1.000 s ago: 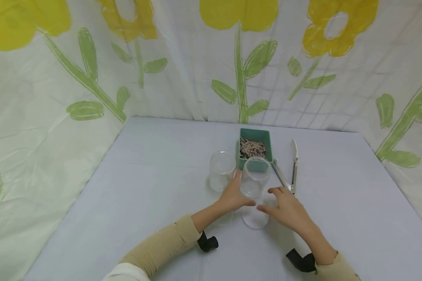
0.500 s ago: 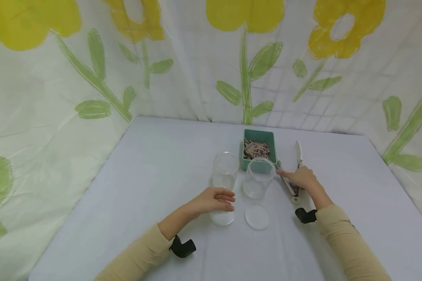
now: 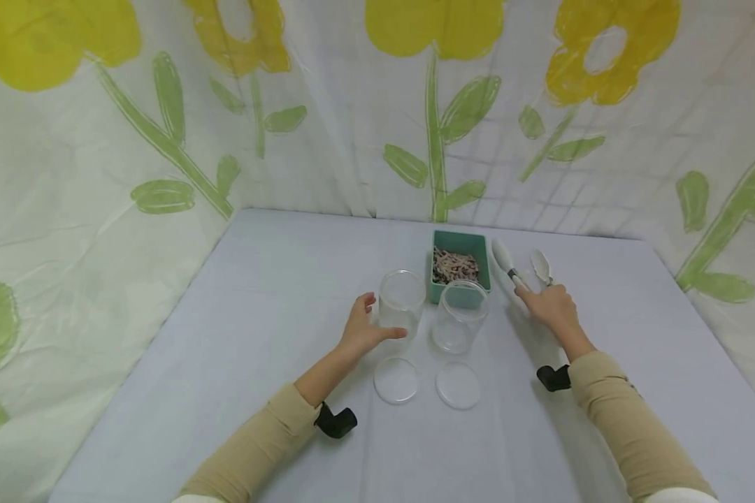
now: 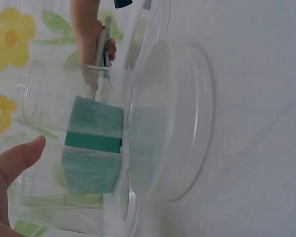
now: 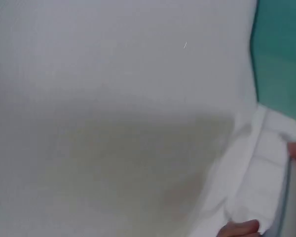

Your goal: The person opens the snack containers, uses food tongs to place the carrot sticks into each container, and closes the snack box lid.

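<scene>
My right hand (image 3: pixel 555 307) grips a pair of tongs (image 3: pixel 502 256) with white spoon-shaped tips, held spread to the right of a green box (image 3: pixel 485 269). In the right wrist view, fingertips (image 5: pixel 241 228) lie against the handle of the tongs. My left hand (image 3: pixel 356 337) is beside the left clear jar (image 3: pixel 403 292), thumb and fingers spread wide around its near left side. The left wrist view shows the thumb (image 4: pixel 24 155) overlapping the clear wall. A second clear jar (image 3: pixel 454 339) stands just to the right, lidless like the first.
Two clear round lids (image 3: pixel 396 381) lie flat in front of the jars. The green box behind the jars holds many small brownish twig-like pieces (image 3: pixel 454 267). A flower-printed curtain (image 3: pixel 327 140) hangs behind the white table (image 3: pixel 277 279).
My right hand has left the right jar, taken hold of the tongs and raised them from the table, their arms now spread. My left hand has moved from between the jars to the left jar's side.
</scene>
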Demonstrator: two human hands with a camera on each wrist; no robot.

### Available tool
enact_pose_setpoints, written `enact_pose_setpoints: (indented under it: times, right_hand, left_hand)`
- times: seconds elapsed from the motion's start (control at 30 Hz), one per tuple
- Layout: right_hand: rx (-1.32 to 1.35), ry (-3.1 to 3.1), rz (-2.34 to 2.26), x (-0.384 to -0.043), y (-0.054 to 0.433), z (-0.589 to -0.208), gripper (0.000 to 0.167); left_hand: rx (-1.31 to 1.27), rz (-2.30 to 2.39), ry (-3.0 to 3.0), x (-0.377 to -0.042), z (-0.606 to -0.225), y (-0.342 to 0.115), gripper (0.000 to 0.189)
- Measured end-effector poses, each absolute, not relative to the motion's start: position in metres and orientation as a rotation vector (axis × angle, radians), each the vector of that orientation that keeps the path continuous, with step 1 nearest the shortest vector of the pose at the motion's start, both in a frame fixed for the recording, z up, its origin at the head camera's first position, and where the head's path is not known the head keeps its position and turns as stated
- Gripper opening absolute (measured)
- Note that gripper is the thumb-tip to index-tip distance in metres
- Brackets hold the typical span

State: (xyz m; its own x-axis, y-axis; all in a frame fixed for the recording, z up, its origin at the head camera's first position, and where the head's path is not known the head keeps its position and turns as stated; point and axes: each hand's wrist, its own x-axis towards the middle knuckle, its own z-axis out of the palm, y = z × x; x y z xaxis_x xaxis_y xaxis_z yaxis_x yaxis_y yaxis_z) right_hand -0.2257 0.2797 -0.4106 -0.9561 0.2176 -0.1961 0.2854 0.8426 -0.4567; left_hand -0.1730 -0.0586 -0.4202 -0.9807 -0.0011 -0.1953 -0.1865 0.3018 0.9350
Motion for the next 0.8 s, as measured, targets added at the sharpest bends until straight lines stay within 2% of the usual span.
enact_pose_setpoints:
  times: [0.13, 0.2, 0.4, 0.6, 0.8]
  right_hand:
    - [0.409, 2.88, -0.771, -0.227, 0.284, -0.406, 0.116]
    - [0.358, 2.887, -0.787, -0.228, 0.285, -0.399, 0.12]
    - [0.042, 3.031, -0.596, -0.236, 0.282, -0.364, 0.108]
    - [-0.326, 3.091, -0.077, -0.247, 0.274, -0.327, 0.099]
    - [-0.532, 2.979, 0.169, -0.26, 0.254, -0.298, 0.093]
  left_hand:
    - [-0.101, 1.806, 2.416, -0.184, -0.425, -0.056, 0.084]
    - [-0.075, 1.849, 2.409, -0.188, -0.427, -0.055, 0.081]
    - [-0.059, 1.924, 2.447, -0.191, -0.428, -0.056, 0.072]
    - [-0.04, 1.884, 2.6, -0.187, -0.421, -0.061, 0.074]
    - [0.074, 1.803, 2.714, -0.187, -0.42, -0.061, 0.076]
